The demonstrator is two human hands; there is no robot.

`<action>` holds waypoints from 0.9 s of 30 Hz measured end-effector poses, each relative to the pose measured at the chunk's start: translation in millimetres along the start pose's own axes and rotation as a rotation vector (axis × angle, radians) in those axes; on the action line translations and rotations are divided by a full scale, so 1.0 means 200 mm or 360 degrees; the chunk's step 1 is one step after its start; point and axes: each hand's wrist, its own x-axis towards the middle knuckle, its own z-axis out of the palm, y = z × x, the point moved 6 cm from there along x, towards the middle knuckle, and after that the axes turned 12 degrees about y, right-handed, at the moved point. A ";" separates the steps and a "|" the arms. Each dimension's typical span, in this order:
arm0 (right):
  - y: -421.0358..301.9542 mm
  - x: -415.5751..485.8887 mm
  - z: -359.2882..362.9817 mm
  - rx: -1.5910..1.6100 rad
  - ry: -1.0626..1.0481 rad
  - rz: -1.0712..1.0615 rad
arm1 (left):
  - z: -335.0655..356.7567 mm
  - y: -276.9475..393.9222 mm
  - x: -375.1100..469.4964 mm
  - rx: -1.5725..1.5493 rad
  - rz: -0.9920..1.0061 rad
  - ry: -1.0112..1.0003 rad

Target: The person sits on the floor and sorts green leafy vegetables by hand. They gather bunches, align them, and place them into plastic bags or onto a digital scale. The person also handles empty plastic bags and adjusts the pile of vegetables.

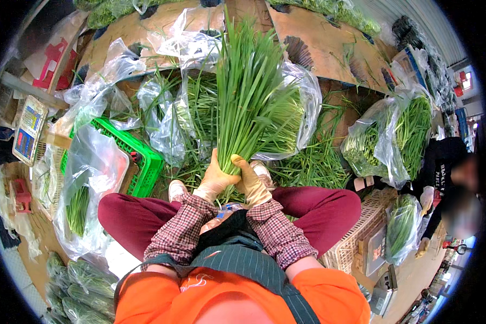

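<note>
A large bunch of long green leafy stalks, which look like garlic chives (247,101), stands in front of me with its leaves fanning away. My left hand (216,178), in a pale yellow glove, is closed around the lower stalks. Against it from the right, my gloved right hand (251,180) grips the same bunch. Stalk ends show below both hands, between my knees. Behind the bunch lies an opened clear plastic bag (310,105) of more stalks (287,125), partly hidden by the leaves.
Loose leaves (312,166) litter the floor. To the left are a green plastic crate (150,172), a digital scale (30,129) and packed bags (81,279). A filled bag (389,137) and a beige crate (344,247) stand right, near a co-worker (437,170). Cardboard (328,44) lies ahead.
</note>
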 end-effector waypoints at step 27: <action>0.02 0.24 -0.27 -0.2110 0.0358 -0.0406 | 0.19 -0.61 -0.07 -0.1730 -0.1425 -0.0325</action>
